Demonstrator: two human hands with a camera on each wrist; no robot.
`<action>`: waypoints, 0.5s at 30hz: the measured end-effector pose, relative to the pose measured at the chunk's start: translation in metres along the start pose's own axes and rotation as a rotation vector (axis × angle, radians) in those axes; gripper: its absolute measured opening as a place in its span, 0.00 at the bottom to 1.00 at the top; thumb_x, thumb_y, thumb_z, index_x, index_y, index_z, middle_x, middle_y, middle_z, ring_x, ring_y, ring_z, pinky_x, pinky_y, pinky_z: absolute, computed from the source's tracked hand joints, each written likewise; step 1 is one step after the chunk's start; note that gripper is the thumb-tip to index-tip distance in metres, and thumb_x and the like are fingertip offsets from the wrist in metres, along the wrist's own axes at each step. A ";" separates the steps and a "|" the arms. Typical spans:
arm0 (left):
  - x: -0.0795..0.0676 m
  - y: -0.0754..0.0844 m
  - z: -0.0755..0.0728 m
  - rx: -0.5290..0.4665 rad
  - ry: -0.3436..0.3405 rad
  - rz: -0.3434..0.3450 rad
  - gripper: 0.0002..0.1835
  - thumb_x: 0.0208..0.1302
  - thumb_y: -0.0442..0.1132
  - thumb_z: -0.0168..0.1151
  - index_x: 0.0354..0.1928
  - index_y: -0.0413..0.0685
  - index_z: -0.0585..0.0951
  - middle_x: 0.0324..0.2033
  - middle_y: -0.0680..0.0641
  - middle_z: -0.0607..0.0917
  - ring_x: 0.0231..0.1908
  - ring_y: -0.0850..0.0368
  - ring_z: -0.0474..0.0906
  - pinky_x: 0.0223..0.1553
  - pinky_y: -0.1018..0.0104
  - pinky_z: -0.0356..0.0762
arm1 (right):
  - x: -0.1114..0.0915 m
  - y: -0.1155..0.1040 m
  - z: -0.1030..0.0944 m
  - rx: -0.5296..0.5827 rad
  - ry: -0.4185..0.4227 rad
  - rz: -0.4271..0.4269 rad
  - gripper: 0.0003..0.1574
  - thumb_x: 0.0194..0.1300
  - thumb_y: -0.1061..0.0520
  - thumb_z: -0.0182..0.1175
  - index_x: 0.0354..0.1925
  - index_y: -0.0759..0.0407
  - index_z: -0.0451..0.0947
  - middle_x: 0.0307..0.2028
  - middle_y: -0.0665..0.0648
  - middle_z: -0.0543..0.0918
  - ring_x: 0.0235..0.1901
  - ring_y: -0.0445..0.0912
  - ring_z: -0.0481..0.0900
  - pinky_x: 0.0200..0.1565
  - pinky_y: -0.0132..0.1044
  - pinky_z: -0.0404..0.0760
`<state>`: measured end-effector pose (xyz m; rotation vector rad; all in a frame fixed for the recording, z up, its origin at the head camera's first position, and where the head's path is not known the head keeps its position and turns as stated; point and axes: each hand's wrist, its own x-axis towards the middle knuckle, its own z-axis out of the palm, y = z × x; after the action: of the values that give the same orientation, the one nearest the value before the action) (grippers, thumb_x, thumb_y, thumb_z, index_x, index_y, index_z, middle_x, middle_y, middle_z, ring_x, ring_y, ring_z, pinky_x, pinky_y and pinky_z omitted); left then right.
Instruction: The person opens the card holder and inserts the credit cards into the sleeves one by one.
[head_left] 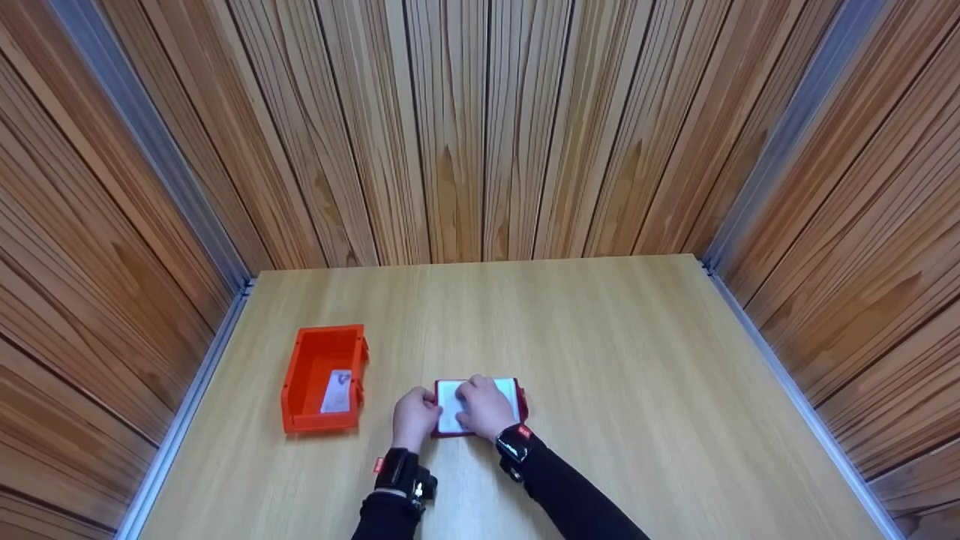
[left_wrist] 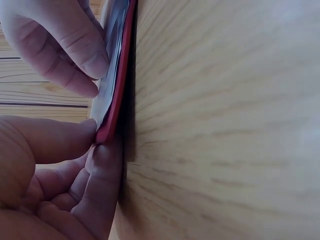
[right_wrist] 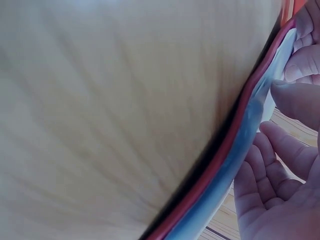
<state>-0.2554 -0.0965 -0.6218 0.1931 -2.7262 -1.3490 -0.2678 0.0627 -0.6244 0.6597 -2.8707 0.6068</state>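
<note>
A thin red-covered booklet (head_left: 448, 428) with pale, glossy, plastic-looking pages lies open on the table in the head view. At its left edge my left hand (head_left: 415, 418) pinches the red cover and pages between thumb and fingers, as the left wrist view shows. Over the pages is my right hand (head_left: 486, 406), its thumb and forefinger bent and apart, the thumb touching the page surface. In the right wrist view the page (right_wrist: 254, 112) bulges slightly above the red cover (right_wrist: 227, 145). Whether the right fingertips hold a sheet is not visible.
An orange bin (head_left: 294, 379) stands to the left of the booklet, with a small printed card (head_left: 337, 391) inside it. Wood-plank walls (head_left: 480, 135) enclose the back and sides of the table (head_left: 600, 337). Metal rails (head_left: 795, 390) run along the side edges.
</note>
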 end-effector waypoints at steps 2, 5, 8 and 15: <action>0.000 0.001 0.000 -0.001 0.003 0.004 0.06 0.51 0.27 0.68 0.30 0.37 0.80 0.23 0.48 0.80 0.28 0.53 0.77 0.33 0.59 0.76 | 0.000 0.000 -0.001 0.001 0.015 -0.008 0.21 0.50 0.54 0.74 0.42 0.59 0.81 0.39 0.55 0.76 0.40 0.51 0.74 0.41 0.42 0.77; -0.001 0.001 0.001 0.004 0.012 0.016 0.05 0.51 0.27 0.67 0.30 0.37 0.80 0.23 0.48 0.80 0.27 0.52 0.77 0.32 0.59 0.75 | -0.001 0.000 -0.003 0.013 0.021 -0.016 0.20 0.49 0.54 0.73 0.41 0.60 0.81 0.38 0.55 0.76 0.40 0.51 0.74 0.40 0.43 0.77; -0.001 0.002 0.001 0.010 0.021 0.029 0.05 0.51 0.27 0.67 0.30 0.37 0.79 0.23 0.48 0.80 0.27 0.52 0.77 0.32 0.58 0.75 | -0.001 0.000 -0.007 0.051 0.020 -0.012 0.19 0.50 0.56 0.72 0.40 0.61 0.81 0.38 0.55 0.76 0.41 0.52 0.75 0.42 0.44 0.77; -0.003 0.002 0.001 0.017 0.019 0.006 0.06 0.51 0.27 0.67 0.31 0.36 0.80 0.23 0.48 0.80 0.27 0.52 0.77 0.33 0.57 0.76 | -0.002 0.012 -0.021 0.021 0.088 0.036 0.16 0.54 0.58 0.72 0.41 0.62 0.82 0.37 0.56 0.79 0.41 0.53 0.77 0.44 0.45 0.77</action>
<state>-0.2526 -0.0943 -0.6207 0.1985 -2.7212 -1.3159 -0.2703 0.0822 -0.6095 0.5702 -2.8044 0.6550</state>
